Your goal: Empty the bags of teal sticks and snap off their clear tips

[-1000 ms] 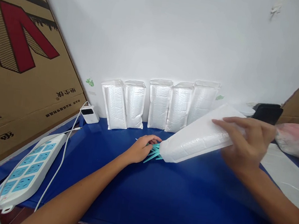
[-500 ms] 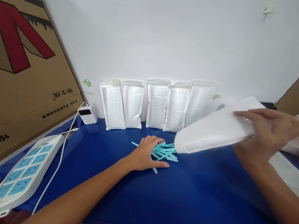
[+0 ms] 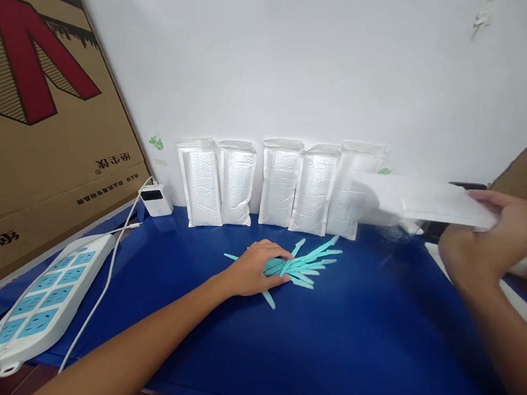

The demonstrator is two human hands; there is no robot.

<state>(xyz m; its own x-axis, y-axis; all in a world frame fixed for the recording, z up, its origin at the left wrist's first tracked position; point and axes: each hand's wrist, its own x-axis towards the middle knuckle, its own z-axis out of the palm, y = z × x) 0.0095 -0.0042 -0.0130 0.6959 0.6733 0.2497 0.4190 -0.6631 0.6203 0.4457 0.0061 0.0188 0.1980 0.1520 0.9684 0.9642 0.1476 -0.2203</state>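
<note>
The left hand rests low over the middle of the worktop, its fingers curled around a loose bundle of turquoise sticks. The thumb lies along the near side of the bundle and the other fingers along its far side, so the middle of the bundle sits between them. Most of the sticks fan out to the right, past the fingertips; one pokes out to the left of the hand and another juts toward the near side, below the thumb.

The right hand, blurred, is raised at the right, well apart from the sticks. Its fingers pinch the right end of a white pouch, which lies nearly level in the air and points left; its left end is too smeared to make out clearly.

At the far edge, five silvery padded pouches lean upright against the white wall, two on the left and three on the right with a small gap between. The held pouch partly covers the rightmost one. On the left are a white power bank, a power strip with blue sockets, a white cable and a large cardboard box.
</note>
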